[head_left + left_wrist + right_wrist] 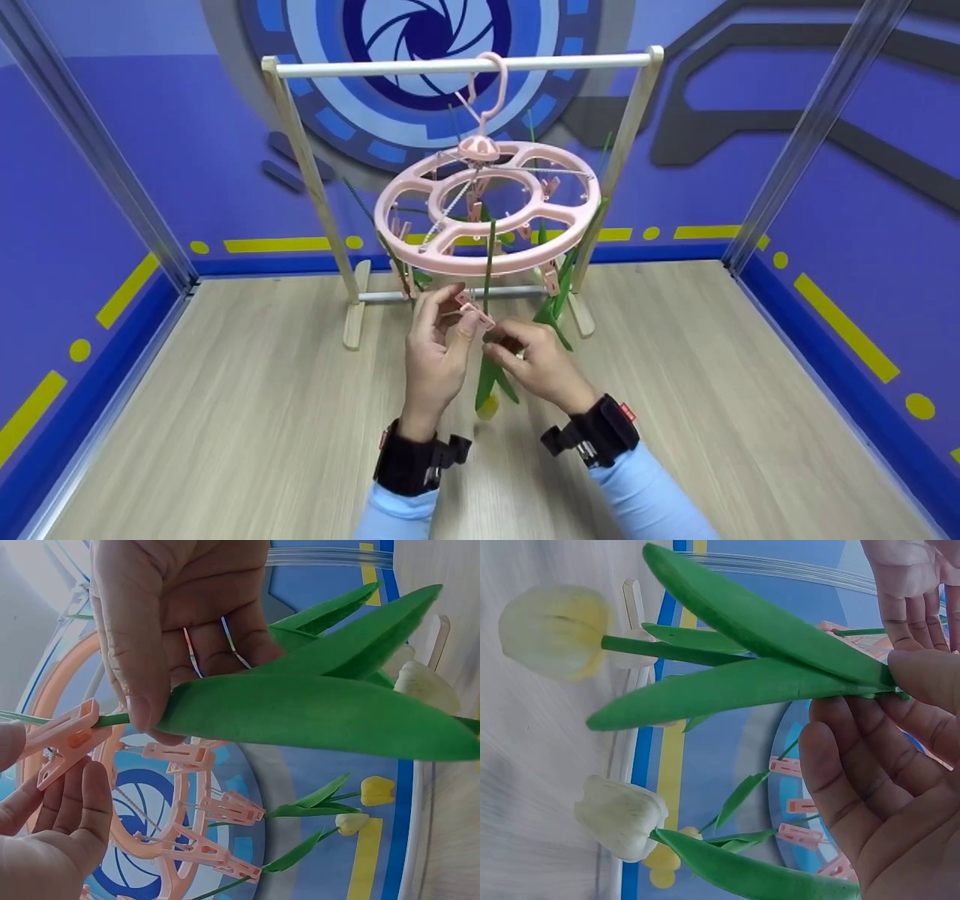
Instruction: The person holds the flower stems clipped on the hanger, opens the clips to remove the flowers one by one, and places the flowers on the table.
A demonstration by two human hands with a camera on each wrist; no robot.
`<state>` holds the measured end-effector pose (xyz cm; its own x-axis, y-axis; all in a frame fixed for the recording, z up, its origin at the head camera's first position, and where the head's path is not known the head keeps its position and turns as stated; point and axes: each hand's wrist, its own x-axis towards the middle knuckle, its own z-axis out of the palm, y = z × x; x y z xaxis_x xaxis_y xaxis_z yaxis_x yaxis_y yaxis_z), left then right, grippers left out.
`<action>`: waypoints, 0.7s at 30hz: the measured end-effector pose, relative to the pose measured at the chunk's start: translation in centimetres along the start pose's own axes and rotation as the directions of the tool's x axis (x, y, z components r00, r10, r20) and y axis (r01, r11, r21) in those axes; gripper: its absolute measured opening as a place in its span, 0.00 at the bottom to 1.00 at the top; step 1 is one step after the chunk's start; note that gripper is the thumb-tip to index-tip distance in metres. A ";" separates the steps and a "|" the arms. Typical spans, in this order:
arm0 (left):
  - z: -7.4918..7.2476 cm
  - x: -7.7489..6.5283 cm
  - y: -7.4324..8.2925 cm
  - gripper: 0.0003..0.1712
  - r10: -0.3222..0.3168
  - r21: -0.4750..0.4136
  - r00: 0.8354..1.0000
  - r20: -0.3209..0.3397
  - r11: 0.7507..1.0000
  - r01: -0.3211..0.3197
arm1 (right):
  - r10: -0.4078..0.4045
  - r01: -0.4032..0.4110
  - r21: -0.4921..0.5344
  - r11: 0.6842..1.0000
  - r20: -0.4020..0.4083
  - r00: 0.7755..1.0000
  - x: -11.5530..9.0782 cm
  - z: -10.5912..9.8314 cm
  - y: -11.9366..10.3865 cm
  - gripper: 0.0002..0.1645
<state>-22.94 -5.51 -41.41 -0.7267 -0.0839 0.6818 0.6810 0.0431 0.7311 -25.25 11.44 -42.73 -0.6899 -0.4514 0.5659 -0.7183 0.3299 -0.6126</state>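
My left hand (pixel 437 356) pinches a pink clothespin (pixel 69 736) between thumb and fingers, just below the front rim of a round pink clip hanger (pixel 457 264). Beside it my right hand (pixel 547 367) pinches the green stem of an artificial tulip (pixel 555 631) where its leaves begin. This tulip hangs head down, its bloom pale with a yellow base. In the left wrist view the stem runs up to the clothespin and past it; whether the clothespin bites on it cannot be told.
The hanger hooks over the white bar (pixel 375 70) of a wooden-legged rack. Other clothespins hold upside-down tulips, among them a yellow one (pixel 377 791) and a white one (pixel 622 817). A wood-look tabletop (pixel 247 420) lies below, with blue printed walls (pixel 855 210) around.
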 end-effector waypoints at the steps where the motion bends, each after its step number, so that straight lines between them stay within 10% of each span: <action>1: 0.0 0.0 0.0 0.21 -0.004 -0.003 1.000 -0.003 1.000 0.004 | -0.005 0.005 0.000 1.000 -0.003 1.000 0.0 0.0 0.0 0.04; 21: 0.0 0.2 0.0 0.18 -0.060 -0.019 0.997 -0.040 0.998 0.060 | -0.005 0.005 -0.009 1.000 -0.029 1.000 -0.7 -0.1 0.3 0.04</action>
<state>-23.08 -5.56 -41.34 -0.7622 -0.1258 0.6350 0.6381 0.0191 0.7697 -24.96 11.97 -43.24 -0.6887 -0.4289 0.5846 -0.7223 0.3351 -0.6050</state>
